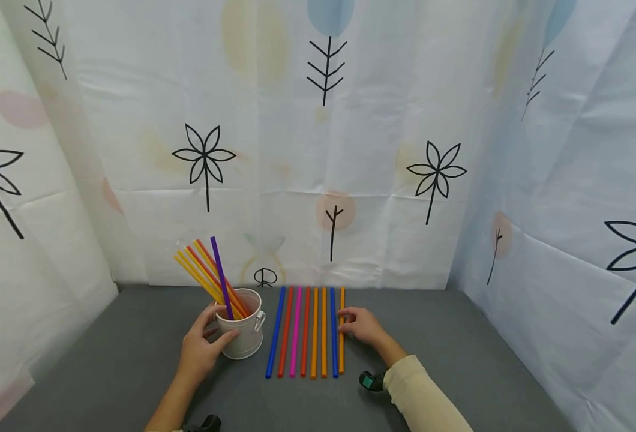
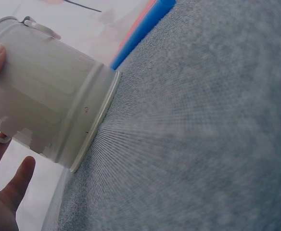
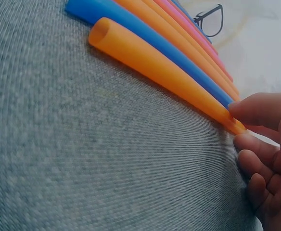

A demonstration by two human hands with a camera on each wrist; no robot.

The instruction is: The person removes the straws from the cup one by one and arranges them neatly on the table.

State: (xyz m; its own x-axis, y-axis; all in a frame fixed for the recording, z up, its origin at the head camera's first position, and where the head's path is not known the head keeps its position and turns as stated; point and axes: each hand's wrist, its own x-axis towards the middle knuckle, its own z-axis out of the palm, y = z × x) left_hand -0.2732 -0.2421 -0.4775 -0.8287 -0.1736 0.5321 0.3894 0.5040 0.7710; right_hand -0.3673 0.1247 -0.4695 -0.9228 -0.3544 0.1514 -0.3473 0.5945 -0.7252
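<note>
A white metal bucket (image 1: 246, 337) stands on the grey table, holding several yellow, orange and red straws and a purple straw (image 1: 219, 273), all leaning left. My left hand (image 1: 199, 351) grips the bucket, its thumb on the near side and fingers at the left rim. To the right lies a row of straws in blue, red, pink and orange. At the row's right end, my right hand (image 1: 365, 327) pinches an orange straw (image 3: 150, 67) near its far end, between thumb and fingertips. A blue straw (image 3: 169, 53) lies right beside that one.
White patterned cloth (image 1: 275, 120) hangs behind the table (image 1: 415, 324) and along both sides. A black wrist device (image 1: 372, 381) with a green patch sits by the right sleeve. One wire handle (image 1: 260, 321) hangs at the bucket's right side.
</note>
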